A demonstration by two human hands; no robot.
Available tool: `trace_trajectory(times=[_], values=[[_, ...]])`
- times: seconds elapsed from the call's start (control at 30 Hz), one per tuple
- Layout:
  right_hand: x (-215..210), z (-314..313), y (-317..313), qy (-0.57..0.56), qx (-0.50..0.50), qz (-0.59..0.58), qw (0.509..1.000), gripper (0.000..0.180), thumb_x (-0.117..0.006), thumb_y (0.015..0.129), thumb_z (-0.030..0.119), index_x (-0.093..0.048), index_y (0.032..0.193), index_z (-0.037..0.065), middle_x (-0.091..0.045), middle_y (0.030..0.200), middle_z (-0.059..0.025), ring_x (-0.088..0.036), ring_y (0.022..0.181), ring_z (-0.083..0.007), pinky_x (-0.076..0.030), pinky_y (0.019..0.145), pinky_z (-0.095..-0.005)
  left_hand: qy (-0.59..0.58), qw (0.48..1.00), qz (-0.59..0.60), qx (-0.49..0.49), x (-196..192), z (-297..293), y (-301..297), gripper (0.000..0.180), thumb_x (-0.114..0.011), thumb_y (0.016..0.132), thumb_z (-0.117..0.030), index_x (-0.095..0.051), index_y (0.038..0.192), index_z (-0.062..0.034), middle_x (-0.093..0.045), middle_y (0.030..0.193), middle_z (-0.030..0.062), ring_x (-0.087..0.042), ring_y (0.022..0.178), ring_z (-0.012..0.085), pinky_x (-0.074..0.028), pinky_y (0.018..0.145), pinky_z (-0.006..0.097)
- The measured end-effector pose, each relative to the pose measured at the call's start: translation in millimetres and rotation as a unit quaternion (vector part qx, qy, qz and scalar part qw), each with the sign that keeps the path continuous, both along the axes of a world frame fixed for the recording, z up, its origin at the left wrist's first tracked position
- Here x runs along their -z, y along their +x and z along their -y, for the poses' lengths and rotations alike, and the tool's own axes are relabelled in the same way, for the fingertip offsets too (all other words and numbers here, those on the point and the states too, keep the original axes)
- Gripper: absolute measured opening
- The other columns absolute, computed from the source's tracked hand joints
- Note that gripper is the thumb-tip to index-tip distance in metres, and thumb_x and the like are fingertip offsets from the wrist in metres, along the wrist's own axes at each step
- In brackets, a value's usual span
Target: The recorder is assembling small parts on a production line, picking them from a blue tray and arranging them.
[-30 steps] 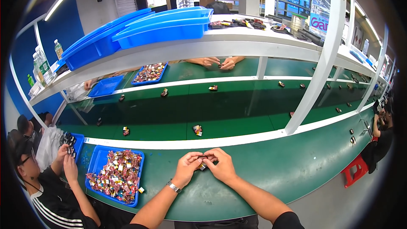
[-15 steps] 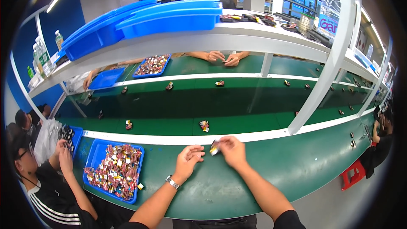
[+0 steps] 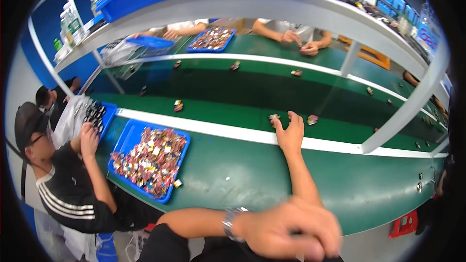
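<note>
A green workbench point(image 3: 252, 179) fills the near side, with a white rail point(image 3: 233, 131) between it and the green belt point(image 3: 218, 102) farther off. Over the belt, the right hand point(image 3: 290, 133) has its thumb and fingers spread wide. On the belt, 1 small part point(image 3: 273, 117) lies by the thumb tip (contact is hard to tell), and a 2nd part point(image 3: 312, 120) just right of the fingers. The left hand point(image 3: 291, 228), nearest, is blurred and curled; I cannot tell whether it holds anything. This looks like a reach, placing or picking unclear; gripping either would call for narrowing that spread.
</note>
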State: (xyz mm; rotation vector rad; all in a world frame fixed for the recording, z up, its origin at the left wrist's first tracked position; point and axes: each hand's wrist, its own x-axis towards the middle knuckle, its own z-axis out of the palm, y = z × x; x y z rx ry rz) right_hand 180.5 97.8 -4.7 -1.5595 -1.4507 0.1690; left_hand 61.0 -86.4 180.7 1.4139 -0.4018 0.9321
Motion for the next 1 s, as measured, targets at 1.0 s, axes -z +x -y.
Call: trace_trajectory(times=[1.0], values=[[7.2, 45.9, 22.2, -0.030, -0.176, -0.203, 0.963, 0.052, -0.081, 0.072, 0.010, -0.060, 0.119, 0.006, -0.069, 0.106, -0.0072, -0.063, 0.101, -0.0215, -0.050, 0.087, -0.0329, -0.004, 0.729, -0.322, -0.603, 124.8, -55.4, -17.6, 0.011, -0.062, 0.092, -0.011, -0.066, 0.093, -0.0010, -0.068, 0.079, 0.0066, -0.063, 0.065, 0.0149, -0.049, 0.060, 0.027]])
